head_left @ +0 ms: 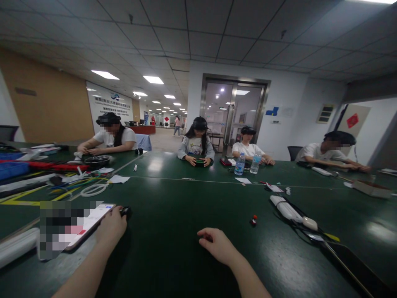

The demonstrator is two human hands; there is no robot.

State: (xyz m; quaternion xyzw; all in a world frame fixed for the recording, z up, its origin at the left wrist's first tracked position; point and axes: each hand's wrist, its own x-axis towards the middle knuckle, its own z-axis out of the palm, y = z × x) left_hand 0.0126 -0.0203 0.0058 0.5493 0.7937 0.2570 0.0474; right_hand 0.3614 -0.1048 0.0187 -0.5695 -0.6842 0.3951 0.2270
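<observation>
My left hand (113, 223) is on the green table (167, 231) at the left, its fingers closed around a small black object (125, 212) whose kind I cannot make out. Just beside that hand lies a phone with a lit screen (89, 225), partly blurred out. My right hand (217, 245) rests on the table right of the middle. Its fingers are loosely bent and apart, and no object shows in them. A small red and black item (254, 220) lies farther to the right.
White power strips (285, 208), cables and a dark flat device (356, 265) lie on the right. Two water bottles (240, 164) stand across the table. Cables (94, 189) and a blue tray (12, 169) are on the left. Several people wearing headsets sit opposite.
</observation>
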